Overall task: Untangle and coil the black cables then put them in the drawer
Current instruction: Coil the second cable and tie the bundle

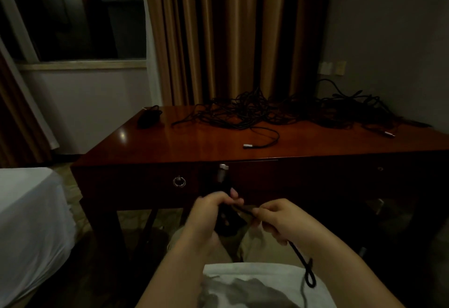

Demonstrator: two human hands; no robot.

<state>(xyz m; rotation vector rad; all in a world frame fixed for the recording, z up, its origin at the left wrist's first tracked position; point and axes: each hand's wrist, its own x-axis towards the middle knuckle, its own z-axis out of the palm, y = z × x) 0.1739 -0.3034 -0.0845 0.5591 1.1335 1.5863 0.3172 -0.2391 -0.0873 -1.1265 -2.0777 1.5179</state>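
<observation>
Nearest the camera, a trailing loop of black cable (309, 276) hangs over the person's lap, below the front edge of the wooden desk (218, 142). It runs up into the right hand (279, 218), whose thumb and fingers are curled round the strand and pinch it, probably to feed slack across. Just left of it, the left hand (211, 208) is closed around a partly wound bundle of the same cable, with a silvery plug (223, 167) standing up above the fist in front of the desk's drawer front; gripping the bundle this way likely keeps the finished turns from springing apart. Both hands are held low before the desk, apparently so the free length can drop away without snagging. The drawer with the ring pull (179, 182), on the desk's left front, looks closed. Farther back, on the desk top, a loose lead ends in a metal connector (247, 146). Behind it, the tangled pile of black cables (279, 111) sprawls along the desk's rear edge, not yet sorted. At the desk's far left corner sits a small dark bundle (149, 116), possibly an already coiled cable, though it is too dim to tell.
</observation>
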